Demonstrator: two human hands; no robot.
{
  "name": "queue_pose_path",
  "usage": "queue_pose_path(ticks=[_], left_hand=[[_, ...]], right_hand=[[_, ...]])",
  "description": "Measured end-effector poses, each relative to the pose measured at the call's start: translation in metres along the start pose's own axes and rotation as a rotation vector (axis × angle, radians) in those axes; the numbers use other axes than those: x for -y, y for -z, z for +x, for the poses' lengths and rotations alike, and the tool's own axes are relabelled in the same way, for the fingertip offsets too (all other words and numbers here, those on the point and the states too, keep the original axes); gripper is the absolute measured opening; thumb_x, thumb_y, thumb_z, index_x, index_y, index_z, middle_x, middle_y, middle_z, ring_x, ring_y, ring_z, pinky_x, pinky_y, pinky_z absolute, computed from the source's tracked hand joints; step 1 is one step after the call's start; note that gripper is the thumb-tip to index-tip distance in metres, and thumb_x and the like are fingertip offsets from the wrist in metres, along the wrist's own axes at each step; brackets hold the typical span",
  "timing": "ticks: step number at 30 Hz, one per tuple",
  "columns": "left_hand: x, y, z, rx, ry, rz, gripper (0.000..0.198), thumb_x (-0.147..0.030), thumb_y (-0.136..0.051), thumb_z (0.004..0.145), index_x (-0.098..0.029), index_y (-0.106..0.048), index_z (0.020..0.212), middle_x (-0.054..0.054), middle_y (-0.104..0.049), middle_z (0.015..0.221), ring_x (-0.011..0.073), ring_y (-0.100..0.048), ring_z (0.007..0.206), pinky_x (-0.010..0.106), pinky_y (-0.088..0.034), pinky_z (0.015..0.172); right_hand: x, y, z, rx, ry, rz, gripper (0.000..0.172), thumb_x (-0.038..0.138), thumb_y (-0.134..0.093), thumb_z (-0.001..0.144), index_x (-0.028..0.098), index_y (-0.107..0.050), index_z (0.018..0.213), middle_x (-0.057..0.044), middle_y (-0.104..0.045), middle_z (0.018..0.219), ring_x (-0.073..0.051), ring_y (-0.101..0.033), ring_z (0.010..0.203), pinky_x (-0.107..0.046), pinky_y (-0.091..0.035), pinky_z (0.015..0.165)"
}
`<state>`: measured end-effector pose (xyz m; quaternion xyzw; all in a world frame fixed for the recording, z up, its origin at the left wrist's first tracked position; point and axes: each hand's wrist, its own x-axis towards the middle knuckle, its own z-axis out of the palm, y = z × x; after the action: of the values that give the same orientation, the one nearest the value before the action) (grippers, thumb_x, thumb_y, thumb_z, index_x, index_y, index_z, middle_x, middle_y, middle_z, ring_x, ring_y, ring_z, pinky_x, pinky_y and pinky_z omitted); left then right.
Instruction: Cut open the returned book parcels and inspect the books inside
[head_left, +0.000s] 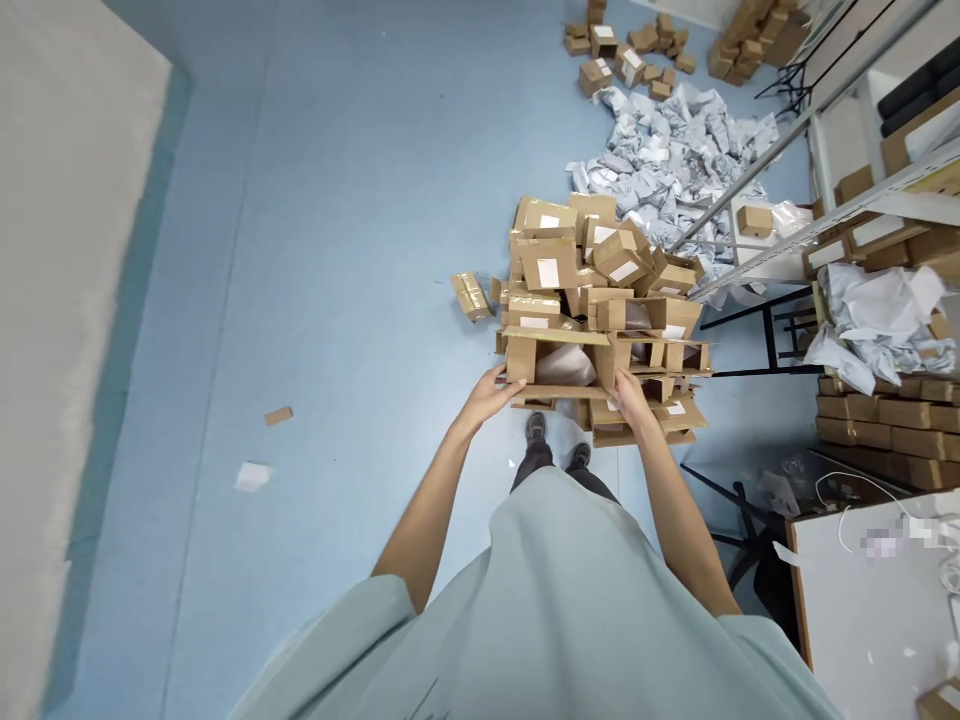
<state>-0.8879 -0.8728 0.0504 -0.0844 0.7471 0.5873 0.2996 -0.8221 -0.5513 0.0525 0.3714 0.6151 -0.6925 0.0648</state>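
I hold an open brown cardboard box point(559, 343) in front of me above the blue floor. A pale grey bag point(564, 366) lies inside it. My left hand point(491, 395) grips the box's left side, fingers curled on its edge. At the box's right side my right hand point(628, 396) is closed on the wall. Just beyond the box rises a heap of small brown cartons with white labels point(600, 265). My feet point(556, 440) show below the box.
Crumpled grey mailer bags point(667, 160) spread over the floor behind the heap, with more cartons point(637, 45) further back. Metal shelving point(862, 210) with boxes stands at right, a white table point(877, 610) at lower right. Scraps point(253, 476) lie on the floor at left.
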Motion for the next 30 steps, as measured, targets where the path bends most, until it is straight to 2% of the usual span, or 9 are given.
queue_pose_path(ticks=[4,7,10,13,16,20,25,30], left_hand=[[-0.048,0.005,0.032,-0.126,-0.173,-0.085,0.065,-0.046,-0.082,0.097,-0.020,-0.066,0.155,0.015,-0.066,0.166,0.0337,-0.061,0.157,0.048,-0.052,0.131],[-0.065,0.006,0.035,-0.212,-0.270,-0.111,0.066,-0.045,-0.078,0.102,-0.021,-0.061,0.161,0.015,-0.060,0.173,0.0323,-0.057,0.161,0.047,-0.049,0.134],[-0.056,0.000,0.022,-0.231,-0.267,-0.086,0.060,-0.045,-0.074,0.104,-0.021,-0.063,0.158,0.015,-0.064,0.169,0.0319,-0.061,0.158,0.049,-0.049,0.134],[-0.031,-0.017,-0.001,-0.160,-0.191,-0.049,0.055,-0.050,-0.070,0.105,-0.021,-0.067,0.153,0.015,-0.070,0.162,0.0319,-0.063,0.155,0.051,-0.049,0.134],[-0.005,-0.047,-0.023,-0.066,-0.102,-0.034,0.054,-0.053,-0.070,0.104,-0.021,-0.070,0.148,0.016,-0.074,0.155,0.0331,-0.067,0.151,0.053,-0.051,0.132],[0.018,-0.102,-0.047,0.152,-0.046,-0.074,0.050,-0.051,-0.075,0.100,-0.019,-0.074,0.139,0.018,-0.078,0.148,0.0336,-0.071,0.147,0.055,-0.052,0.130],[0.028,-0.169,-0.069,0.371,-0.026,-0.043,0.041,-0.043,-0.080,0.094,-0.018,-0.078,0.126,0.017,-0.084,0.135,0.0323,-0.078,0.136,0.054,-0.055,0.127],[0.026,-0.227,-0.086,0.507,-0.056,0.050,0.046,-0.049,-0.079,0.090,-0.017,-0.077,0.123,0.021,-0.084,0.133,0.0357,-0.079,0.133,0.057,-0.055,0.126]], right_hand=[[0.049,-0.010,0.022,-0.126,0.125,0.270,0.025,0.047,-0.077,0.093,0.029,-0.078,0.110,-0.006,-0.086,0.131,-0.023,-0.072,0.144,-0.045,-0.055,0.128],[0.062,-0.005,0.013,-0.144,0.160,0.356,0.025,0.043,-0.078,0.093,0.027,-0.079,0.112,-0.008,-0.086,0.131,-0.024,-0.074,0.142,-0.045,-0.053,0.131],[0.047,0.008,-0.017,-0.059,0.120,0.346,0.029,0.045,-0.083,0.092,0.024,-0.081,0.113,-0.012,-0.087,0.128,-0.028,-0.078,0.136,-0.048,-0.054,0.130],[0.015,0.028,-0.057,-0.054,0.042,0.337,0.031,0.045,-0.089,0.089,0.023,-0.083,0.110,-0.014,-0.088,0.125,-0.030,-0.081,0.130,-0.049,-0.054,0.131],[-0.022,0.053,-0.100,-0.139,-0.020,0.338,0.033,0.049,-0.091,0.086,0.025,-0.084,0.107,-0.012,-0.090,0.119,-0.031,-0.083,0.126,-0.053,-0.053,0.132],[-0.065,0.086,-0.155,-0.263,-0.054,0.364,0.045,0.057,-0.094,0.079,0.025,-0.084,0.109,-0.011,-0.090,0.118,-0.034,-0.084,0.122,-0.055,-0.057,0.127],[-0.095,0.119,-0.216,-0.397,-0.088,0.434,0.057,0.063,-0.101,0.072,0.024,-0.085,0.111,-0.012,-0.089,0.120,-0.032,-0.085,0.117,-0.049,-0.064,0.117],[-0.115,0.152,-0.267,-0.481,-0.044,0.559,0.066,0.070,-0.102,0.069,0.023,-0.086,0.113,-0.013,-0.089,0.121,-0.032,-0.084,0.114,-0.050,-0.061,0.116]])
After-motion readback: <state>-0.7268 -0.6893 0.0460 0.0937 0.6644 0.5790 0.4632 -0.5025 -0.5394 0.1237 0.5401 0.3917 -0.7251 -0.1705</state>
